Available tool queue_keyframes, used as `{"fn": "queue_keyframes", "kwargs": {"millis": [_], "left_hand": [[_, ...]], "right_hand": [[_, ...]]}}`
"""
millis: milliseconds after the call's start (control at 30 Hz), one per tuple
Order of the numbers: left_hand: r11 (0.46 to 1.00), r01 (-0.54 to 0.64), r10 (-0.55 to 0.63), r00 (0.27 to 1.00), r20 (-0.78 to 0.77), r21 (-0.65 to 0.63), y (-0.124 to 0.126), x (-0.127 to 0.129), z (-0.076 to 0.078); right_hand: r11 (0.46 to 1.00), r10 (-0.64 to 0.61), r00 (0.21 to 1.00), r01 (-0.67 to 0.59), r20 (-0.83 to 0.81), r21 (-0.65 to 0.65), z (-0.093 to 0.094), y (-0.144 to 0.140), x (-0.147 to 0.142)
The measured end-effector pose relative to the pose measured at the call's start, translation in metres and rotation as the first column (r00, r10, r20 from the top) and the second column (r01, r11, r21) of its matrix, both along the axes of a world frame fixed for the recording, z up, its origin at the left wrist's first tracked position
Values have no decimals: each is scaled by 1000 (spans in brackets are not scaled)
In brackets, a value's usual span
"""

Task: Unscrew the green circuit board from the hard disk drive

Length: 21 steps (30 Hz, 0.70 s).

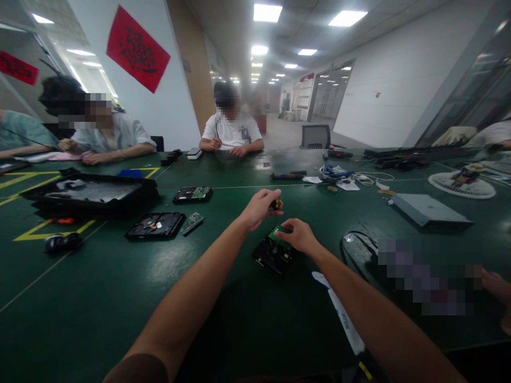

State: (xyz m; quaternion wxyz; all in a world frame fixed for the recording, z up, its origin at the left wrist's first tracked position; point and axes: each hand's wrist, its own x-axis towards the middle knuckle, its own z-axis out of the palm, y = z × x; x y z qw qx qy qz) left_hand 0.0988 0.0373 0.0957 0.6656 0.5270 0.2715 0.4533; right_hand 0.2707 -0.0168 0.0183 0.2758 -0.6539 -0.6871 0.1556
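A black hard drive (272, 256) lies on the dark green table (99, 298) in front of me, a green circuit board (279, 237) on its top side. My left hand (259, 207) is closed around a small screwdriver with a yellow and black handle (275, 203), held just above the drive. My right hand (299, 235) rests on the drive's far right corner, fingers pinching the edge of the green board.
Two more opened drives (156, 224) (192, 194) and a loose green board (192, 222) lie to the left, beside a black tray (90, 192). A grey box (429, 209), cables (339, 173) and tools sit to the right. Other people sit along the far and left sides.
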Motion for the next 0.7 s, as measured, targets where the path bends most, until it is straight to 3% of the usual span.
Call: {"fn": "queue_keyframes", "kwargs": {"millis": [233, 500, 700], "left_hand": [[999, -22, 24, 998, -53, 48, -1, -3, 3], [983, -101, 131, 971, -199, 156, 0, -5, 6], [1000, 7, -5, 997, -82, 18, 1, -4, 2]], "right_hand": [[1000, 0, 1000, 0, -5, -5, 3, -2, -1], [1000, -7, 1000, 7, 2, -16, 1, 0, 0], [1000, -3, 1000, 3, -3, -7, 1, 0, 0]]}}
